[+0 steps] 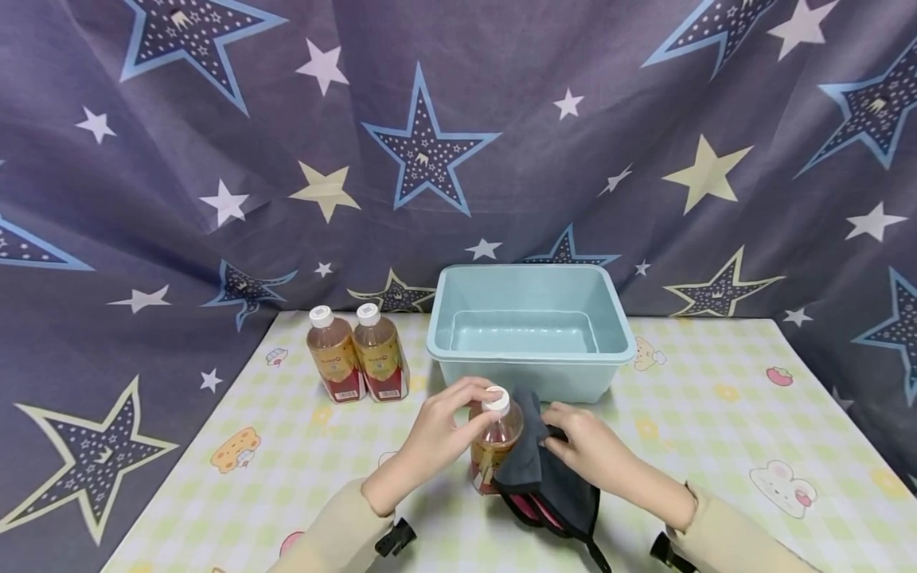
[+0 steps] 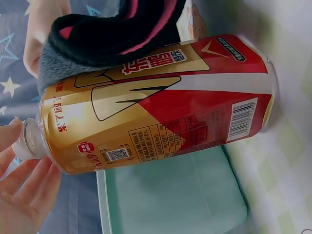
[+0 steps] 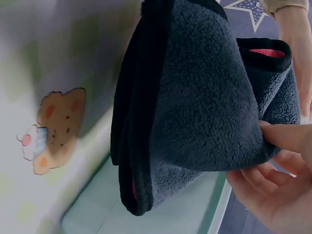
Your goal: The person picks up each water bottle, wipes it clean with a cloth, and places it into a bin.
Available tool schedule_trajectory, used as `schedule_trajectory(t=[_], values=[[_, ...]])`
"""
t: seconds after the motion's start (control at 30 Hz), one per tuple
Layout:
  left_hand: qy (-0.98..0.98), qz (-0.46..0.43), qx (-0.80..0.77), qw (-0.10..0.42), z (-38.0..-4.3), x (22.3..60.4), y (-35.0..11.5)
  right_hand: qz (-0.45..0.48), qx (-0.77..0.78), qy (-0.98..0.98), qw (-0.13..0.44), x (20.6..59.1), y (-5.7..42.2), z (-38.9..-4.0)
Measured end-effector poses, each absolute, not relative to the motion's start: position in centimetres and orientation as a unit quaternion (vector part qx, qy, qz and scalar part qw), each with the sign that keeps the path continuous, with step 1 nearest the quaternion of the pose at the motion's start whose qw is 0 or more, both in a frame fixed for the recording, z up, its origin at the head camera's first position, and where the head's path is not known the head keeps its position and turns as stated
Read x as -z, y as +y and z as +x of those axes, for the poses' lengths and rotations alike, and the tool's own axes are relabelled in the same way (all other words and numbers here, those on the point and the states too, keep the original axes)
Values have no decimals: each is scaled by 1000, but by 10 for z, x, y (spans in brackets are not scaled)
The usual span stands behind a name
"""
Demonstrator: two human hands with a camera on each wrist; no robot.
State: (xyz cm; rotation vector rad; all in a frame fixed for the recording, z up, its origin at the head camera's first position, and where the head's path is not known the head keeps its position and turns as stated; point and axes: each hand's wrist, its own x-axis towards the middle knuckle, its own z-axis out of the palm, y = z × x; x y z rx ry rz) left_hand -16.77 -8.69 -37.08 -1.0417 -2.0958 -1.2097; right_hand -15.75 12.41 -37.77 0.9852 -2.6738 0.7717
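Observation:
My left hand (image 1: 447,418) pinches the white cap of a bottle (image 1: 490,454) that stands on the table in front of the basin. In the left wrist view the bottle (image 2: 161,109) shows a gold and red label with a barcode. A dark grey fleecy cloth (image 1: 548,477) with black edging and pink inside hangs from my right hand (image 1: 591,446). Between thumb and fingers that hand grips a fold of the cloth (image 3: 209,92). The cloth lies against the right side of the bottle.
A light blue basin (image 1: 530,358) stands right behind my hands, and nothing shows inside it. Two similar capped bottles (image 1: 333,362) stand side by side at the back left. The table (image 1: 688,422) wears a checked cloth; a star-patterned curtain (image 1: 494,72) hangs behind.

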Motion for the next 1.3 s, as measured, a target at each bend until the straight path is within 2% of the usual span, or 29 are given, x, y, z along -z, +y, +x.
schedule_trajectory(t=[0.3,0.57,0.77,1.3], values=[[-771,-380,450,243,-168,375,-89,333,-268,-897,113,370,124,-154],[-763,-390,452,246,-153,350,-86,331,-270,-897,110,380,122,-156],[-762,-393,454,243,-150,346,-87,333,-263,-899,106,394,121,-158],[-765,-389,454,238,-150,340,-85,325,-210,-921,50,420,118,-166]])
